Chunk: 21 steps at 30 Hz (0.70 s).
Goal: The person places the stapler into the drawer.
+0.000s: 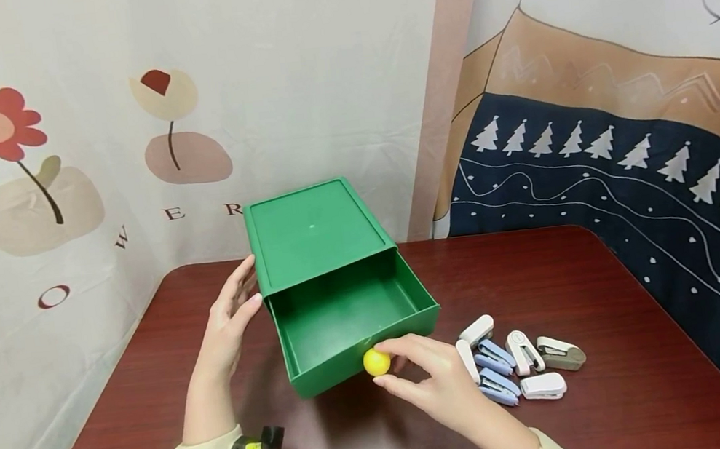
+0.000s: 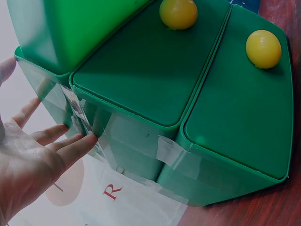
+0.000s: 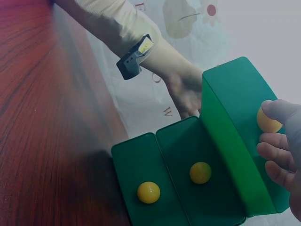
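A green drawer cabinet [image 1: 318, 232] stands on the table with its top drawer [image 1: 344, 321] pulled out; the drawer's inside shows bare. My right hand [image 1: 438, 377] pinches the round yellow knob [image 1: 377, 362] on that drawer's front between thumb and fingers. Against the cabinet's left side rests my left hand [image 1: 223, 334], its fingers spread and fairly straight. In the left wrist view, two lower drawers are closed, each with a yellow knob [image 2: 264, 49]. Clear tape [image 2: 171, 149] runs along the cabinet's side there.
Several small staplers [image 1: 524, 353], white, blue and grey, lie in a group on the dark red table [image 1: 638, 298], to the right of my right hand. Behind the table hang a pale flower-printed cloth [image 1: 318, 75] and a dark blue one with white trees [image 1: 593, 185].
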Tool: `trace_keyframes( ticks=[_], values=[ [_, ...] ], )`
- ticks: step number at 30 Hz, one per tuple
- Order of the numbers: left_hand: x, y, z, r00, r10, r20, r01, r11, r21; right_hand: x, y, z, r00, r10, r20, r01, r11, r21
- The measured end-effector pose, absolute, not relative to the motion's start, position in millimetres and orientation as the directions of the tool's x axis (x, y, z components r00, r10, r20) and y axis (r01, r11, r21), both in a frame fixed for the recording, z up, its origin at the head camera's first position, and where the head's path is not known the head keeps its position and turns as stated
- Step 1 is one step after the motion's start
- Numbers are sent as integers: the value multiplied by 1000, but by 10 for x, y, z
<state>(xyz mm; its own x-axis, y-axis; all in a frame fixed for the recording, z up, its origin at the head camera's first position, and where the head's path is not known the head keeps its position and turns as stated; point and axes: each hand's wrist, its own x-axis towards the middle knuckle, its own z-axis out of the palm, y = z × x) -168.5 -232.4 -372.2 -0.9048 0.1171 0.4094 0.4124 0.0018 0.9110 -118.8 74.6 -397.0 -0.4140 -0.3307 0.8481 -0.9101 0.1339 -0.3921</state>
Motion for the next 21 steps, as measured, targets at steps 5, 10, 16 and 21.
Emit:
trace_keyframes(
  ticks=[5,10,16,21],
  values=[
    [-1688,-2328,-3730,-904,116,412,416,7,910,-1192,786,-3974,-398,-337,853,-917,130,-376],
    [-1691,-2332,-3737,-907,117,405,410,15,912,-1243,886,-3972,-351,-333,875,-936,125,-328],
    [-1672,-2335,-3734,-915,106,389,395,38,918,-1305,1105,-3999,-384,-332,862,-922,186,-339],
    [-1682,-2333,-3731,-913,112,392,399,39,916,-1379,1336,-4051,-417,-331,846,-905,238,-353]
  ],
)
